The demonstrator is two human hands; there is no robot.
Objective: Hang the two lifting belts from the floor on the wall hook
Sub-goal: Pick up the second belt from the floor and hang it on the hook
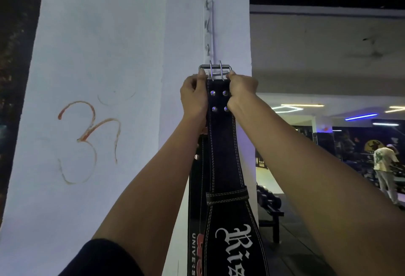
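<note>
A black leather lifting belt (223,148) with white stitching and white gothic lettering hangs straight down the white pillar. Its steel double-prong buckle (215,70) is at the top, just below the metal hook rail (208,28) screwed to the pillar. My left hand (194,96) pinches the buckle's left end and my right hand (241,91) pinches its right end. Whether the buckle rests on a hook is hidden. Behind and left of it hangs a second black belt (197,190) with red and white print, its top hidden by my left hand.
The white pillar (98,56) bears a faded orange drawn symbol (87,140) on its left face. To the right are a dumbbell rack (268,201), the gym floor, and a person in a white shirt (383,162) standing far off.
</note>
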